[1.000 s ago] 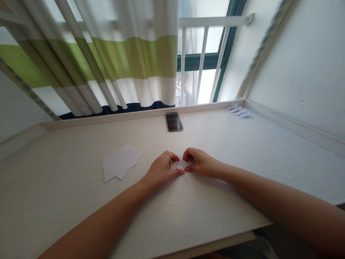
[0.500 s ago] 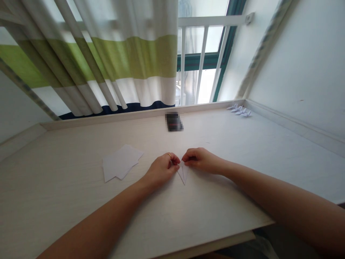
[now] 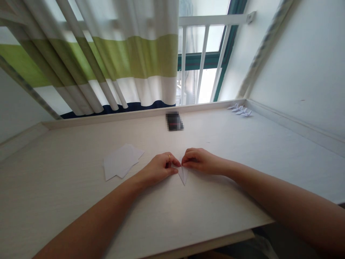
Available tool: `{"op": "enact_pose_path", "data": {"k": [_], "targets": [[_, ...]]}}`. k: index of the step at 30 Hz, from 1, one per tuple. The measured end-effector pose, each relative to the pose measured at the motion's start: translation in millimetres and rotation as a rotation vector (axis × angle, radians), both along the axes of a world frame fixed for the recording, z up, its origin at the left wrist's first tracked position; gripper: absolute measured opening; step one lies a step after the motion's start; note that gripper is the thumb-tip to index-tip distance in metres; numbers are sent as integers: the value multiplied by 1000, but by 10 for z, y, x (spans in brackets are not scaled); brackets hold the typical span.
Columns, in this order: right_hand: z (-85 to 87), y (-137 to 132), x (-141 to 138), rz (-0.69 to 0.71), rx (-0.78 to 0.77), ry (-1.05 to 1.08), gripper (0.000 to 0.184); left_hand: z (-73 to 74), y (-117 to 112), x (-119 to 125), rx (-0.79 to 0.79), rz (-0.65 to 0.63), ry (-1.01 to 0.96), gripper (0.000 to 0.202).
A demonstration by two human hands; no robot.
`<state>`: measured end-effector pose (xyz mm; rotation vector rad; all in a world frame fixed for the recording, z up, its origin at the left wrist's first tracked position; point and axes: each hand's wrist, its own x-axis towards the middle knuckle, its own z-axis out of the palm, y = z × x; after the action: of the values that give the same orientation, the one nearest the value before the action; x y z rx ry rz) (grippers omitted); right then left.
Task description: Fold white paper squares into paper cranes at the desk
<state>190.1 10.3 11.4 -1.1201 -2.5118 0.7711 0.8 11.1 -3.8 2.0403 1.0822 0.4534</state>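
A small piece of folded white paper lies on the pale tabletop, its narrow point towards me. My left hand, with a gold ring on one finger, pinches its left side near the top. From the other side, my right hand has thumb and fingertips closed on the paper's upper part. The fingertips of both hands almost meet there and cover the top of the fold. To the left rest several loose white paper sheets, overlapping and apart from my hands.
Several small folded white paper pieces sit in the far right corner. A dark blurred object lies near the back ledge. Behind the table hang a green-striped curtain and a white railing.
My left fingertips have shifted slightly right and down along the folded paper. The right fingertips have come a little lower, close to the left ones.
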Motion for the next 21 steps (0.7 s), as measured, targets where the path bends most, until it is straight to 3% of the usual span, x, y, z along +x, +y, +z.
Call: {"op": "enact_pose_path", "data": {"k": [9, 21], "targets": [[7, -6, -5, 10, -32, -53, 4, -17, 11, 9, 15, 21, -14, 7], [-38, -29, -80, -27, 0, -74, 8, -26, -14, 84, 83, 31, 32, 10]]}}
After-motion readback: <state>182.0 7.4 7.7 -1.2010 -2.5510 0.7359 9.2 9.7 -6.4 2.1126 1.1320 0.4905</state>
